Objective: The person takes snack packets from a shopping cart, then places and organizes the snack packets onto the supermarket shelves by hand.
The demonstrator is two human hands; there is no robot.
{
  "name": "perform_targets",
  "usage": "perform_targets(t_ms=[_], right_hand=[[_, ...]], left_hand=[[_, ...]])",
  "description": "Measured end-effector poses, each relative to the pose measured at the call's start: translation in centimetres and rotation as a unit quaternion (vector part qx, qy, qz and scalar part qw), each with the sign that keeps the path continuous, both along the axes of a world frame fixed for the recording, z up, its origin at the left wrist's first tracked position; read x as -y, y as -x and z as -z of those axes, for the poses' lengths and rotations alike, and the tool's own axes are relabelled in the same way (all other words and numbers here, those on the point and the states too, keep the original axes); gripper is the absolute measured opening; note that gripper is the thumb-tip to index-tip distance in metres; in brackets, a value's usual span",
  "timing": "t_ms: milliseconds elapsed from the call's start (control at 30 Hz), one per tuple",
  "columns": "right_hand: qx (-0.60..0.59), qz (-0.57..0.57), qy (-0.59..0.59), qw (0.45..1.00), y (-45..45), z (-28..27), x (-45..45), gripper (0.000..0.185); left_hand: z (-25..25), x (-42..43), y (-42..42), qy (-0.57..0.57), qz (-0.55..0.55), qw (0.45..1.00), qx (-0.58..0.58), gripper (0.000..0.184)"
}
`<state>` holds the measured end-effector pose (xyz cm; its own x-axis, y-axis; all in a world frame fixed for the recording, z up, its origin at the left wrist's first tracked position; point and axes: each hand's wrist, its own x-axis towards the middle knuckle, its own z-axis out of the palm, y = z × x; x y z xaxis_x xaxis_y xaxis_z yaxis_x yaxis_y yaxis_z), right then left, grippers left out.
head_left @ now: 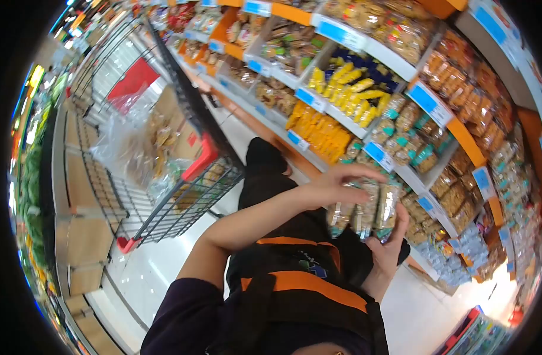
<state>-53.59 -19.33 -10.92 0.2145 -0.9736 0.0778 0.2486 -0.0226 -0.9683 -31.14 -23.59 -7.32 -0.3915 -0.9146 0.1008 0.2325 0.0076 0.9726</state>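
Three clear-wrapped snack packets (365,214) with teal print are held side by side in front of my body, above my knee. My left hand (340,188) comes over them from the upper left, with its fingers curved across their top ends. From the lower right my right hand (390,244) grips the same packets, thumb at the near side and fingers around the right edge. Just beyond them, a shelf bin holds similar teal-printed packets (404,139). What is inside the wrappers is too blurred to name.
To the left stands a wire shopping cart (158,222) holding plastic bags (129,145) and a cardboard piece. Tilted shelves of yellow packets (350,89), orange packets (319,131) and price tags (339,34) run along the right. A produce display (37,177) lines the far left.
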Motion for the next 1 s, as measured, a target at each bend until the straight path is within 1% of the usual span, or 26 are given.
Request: perform_targets(t_ms=[33,67,100,167,233,267,300,367,467,567,600,633,700,733,833,867,967,1000], right_hand=[[-0.01,0.015,0.011,1.0,0.6,0.8,0.2,0.092],[0.01,0.019,-0.039,0.999,-0.4,-1.3,0.1,0.083],[0.083,0.024,-0.031,0.996,-1.4,-1.9,0.3,0.076],[0.141,-0.006,-0.109,0.984,-1.2,-3.2,0.7,0.072],[0.145,-0.019,-0.153,0.977,-0.7,-2.6,1.0,0.072],[0.14,-0.029,-0.132,0.981,-0.8,-2.7,1.1,0.069],[0.141,-0.045,-0.118,0.982,-0.8,-2.9,1.3,0.067],[0.107,-0.026,-0.087,0.99,-1.2,-3.4,1.4,0.066],[0.114,-0.027,-0.067,0.991,-1.1,-3.9,1.5,0.061],[0.036,-0.006,0.015,0.999,-0.9,-3.6,1.6,0.057],[0.039,-0.009,-0.002,0.999,-0.6,-3.4,1.3,0.058],[-0.008,-0.028,0.068,0.997,-0.4,-3.5,1.6,0.057],[-0.102,-0.068,0.205,0.971,-0.3,-3.9,2.4,0.056],[-0.093,-0.076,0.156,0.98,-0.4,-4.5,2.0,0.05],[-0.202,-0.118,0.181,0.955,-0.2,-5.8,1.9,0.051],[-0.197,-0.126,0.171,0.957,-0.4,-5.5,2.0,0.053],[-0.198,-0.117,0.212,0.95,-0.4,-5.5,2.2,0.055],[-0.183,-0.098,0.193,0.959,-0.6,-5.2,2.1,0.057]], left_hand=[[-0.2,-0.1,-0.3,0.002,0.007,1.0,-0.007,0.046],[-0.4,-0.8,-0.4,-0.06,0.012,0.995,-0.077,0.047],[-0.7,-1.6,-0.6,-0.124,0.02,0.982,-0.142,0.048],[-0.5,-2.8,-0.6,-0.126,-0.032,0.98,-0.154,0.051],[0.5,-4.5,0.1,-0.193,-0.11,0.95,-0.219,0.05],[0.4,-5.1,0.1,-0.216,-0.125,0.939,-0.236,0.046],[1.2,-5.6,0.3,-0.215,-0.134,0.927,-0.276,0.041],[1.3,-6.5,0.7,-0.254,-0.137,0.905,-0.311,0.037],[1.9,-7.0,0.3,-0.279,-0.122,0.885,-0.353,0.036],[1.7,-7.4,0.3,-0.314,-0.104,0.86,-0.388,0.035],[1.2,-7.5,0.3,-0.331,-0.112,0.865,-0.36,0.036],[1.3,-7.4,0.3,-0.312,-0.089,0.879,-0.35,0.038],[1.6,-7.3,0.2,-0.274,-0.045,0.902,-0.33,0.04],[1.2,-7.7,0.4,-0.273,-0.062,0.904,-0.324,0.047],[-0.4,-8.2,0.4,-0.306,-0.046,0.899,-0.309,0.055],[-0.5,-8.1,0.3,-0.3,-0.048,0.915,-0.266,0.062],[-0.3,-8.1,0.3,-0.306,-0.039,0.923,-0.231,0.066],[-0.9,-8.1,0.4,-0.325,-0.038,0.913,-0.244,0.068]])
